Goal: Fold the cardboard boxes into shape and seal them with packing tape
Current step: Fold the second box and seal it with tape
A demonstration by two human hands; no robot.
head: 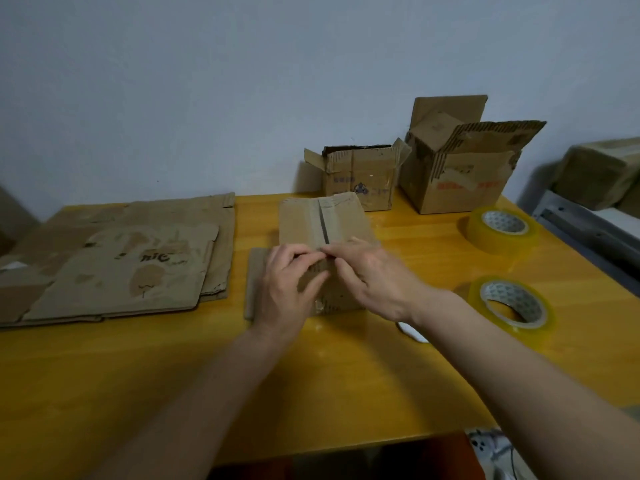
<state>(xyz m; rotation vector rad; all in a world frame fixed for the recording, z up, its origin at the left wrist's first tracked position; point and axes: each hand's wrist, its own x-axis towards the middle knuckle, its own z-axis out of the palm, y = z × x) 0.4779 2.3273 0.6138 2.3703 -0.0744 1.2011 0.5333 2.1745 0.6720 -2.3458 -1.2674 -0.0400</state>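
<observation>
A small brown cardboard box (pixel 323 220) stands in the middle of the yellow table (pixel 311 375), its top flaps folded down with a dark gap along the seam. My left hand (pixel 287 282) and my right hand (pixel 374 275) meet at the near edge of the box top. Their fingertips pinch together at the seam there. What sits between the fingertips is too small to tell. Two rolls of clear packing tape lie to the right: the far tape roll (pixel 502 228) and the near tape roll (pixel 512 306).
A stack of flattened cardboard boxes (pixel 121 261) covers the table's left side. Two folded boxes with open flaps stand at the back by the wall: a small open box (pixel 360 178) and a larger open box (pixel 457 161). A small white object (pixel 412 332) lies under my right wrist.
</observation>
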